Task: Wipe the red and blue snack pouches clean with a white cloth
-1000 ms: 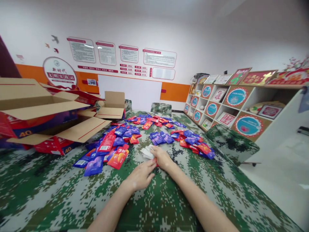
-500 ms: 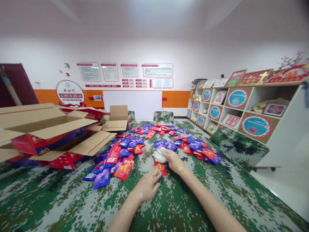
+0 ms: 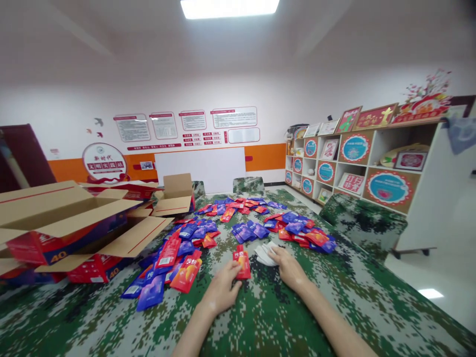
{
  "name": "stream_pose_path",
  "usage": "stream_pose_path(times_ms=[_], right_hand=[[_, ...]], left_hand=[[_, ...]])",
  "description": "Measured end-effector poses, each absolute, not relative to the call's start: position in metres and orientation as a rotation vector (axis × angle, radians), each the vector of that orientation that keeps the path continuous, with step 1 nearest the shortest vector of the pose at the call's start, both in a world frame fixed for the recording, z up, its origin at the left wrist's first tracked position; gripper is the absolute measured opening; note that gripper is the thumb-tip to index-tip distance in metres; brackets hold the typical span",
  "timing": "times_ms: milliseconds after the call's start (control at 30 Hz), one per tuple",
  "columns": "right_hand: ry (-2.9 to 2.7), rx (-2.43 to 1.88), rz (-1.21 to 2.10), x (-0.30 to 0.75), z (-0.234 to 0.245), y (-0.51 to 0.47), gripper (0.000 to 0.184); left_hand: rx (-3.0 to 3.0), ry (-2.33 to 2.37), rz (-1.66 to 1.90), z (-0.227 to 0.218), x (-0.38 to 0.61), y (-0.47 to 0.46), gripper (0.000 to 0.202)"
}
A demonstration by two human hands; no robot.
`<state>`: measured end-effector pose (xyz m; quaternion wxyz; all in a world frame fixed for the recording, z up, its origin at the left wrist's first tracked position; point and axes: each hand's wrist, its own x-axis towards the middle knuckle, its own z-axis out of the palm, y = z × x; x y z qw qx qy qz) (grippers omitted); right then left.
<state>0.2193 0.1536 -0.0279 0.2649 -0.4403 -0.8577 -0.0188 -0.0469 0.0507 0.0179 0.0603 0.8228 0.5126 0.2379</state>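
Head view: since half a second ago the red sachet has passed to the left hand, whose fingers pinch its lower edge. The right hand has closed its fingers on the white stack, just right of it on the table. A light, low pinch should keep the sachet flat.

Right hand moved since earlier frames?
Yes. The right hand, holding a white stack, shifted right against the purple pile: from below its middle to below its right end. The left hand holds the red packet.

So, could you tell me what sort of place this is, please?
Probably a community activity room: wall notice boards, display shelves of framed crafts, and a camouflage-covered table strewn with packets.
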Motion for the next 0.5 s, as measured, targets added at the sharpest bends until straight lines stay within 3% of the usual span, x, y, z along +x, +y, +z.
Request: stream_pose_path(times_ms=[67,167,233,367,500], right_hand=[[-2.312,-1.191,-0.035,0.22,-0.026,0.154,0.063],[-2.315,-1.205,-0.032,0.221,-0.024,0.152,0.065],[-2.316,-1.204,-0.035,0.221,-0.024,0.152,0.066],[-2.292,-1.167,-0.022,0.22,-0.024,0.15,0.066],[-2.294,-1.177,-0.018,0.22,-0.022,0.149,0.065]], left_hand=[[2.512,1.687,0.676,0.029,-0.037,0.064,0.046],[2.476,1.857,0.463,0.04,-0.02,0.087,0.077],[2.406,1.914,0.283,0.043,-0.011,0.099,0.088],[2.314,1.933,0.17,0.042,-0.001,0.109,0.093],[2.251,1.927,0.231,0.044,-0.002,0.112,0.08]])
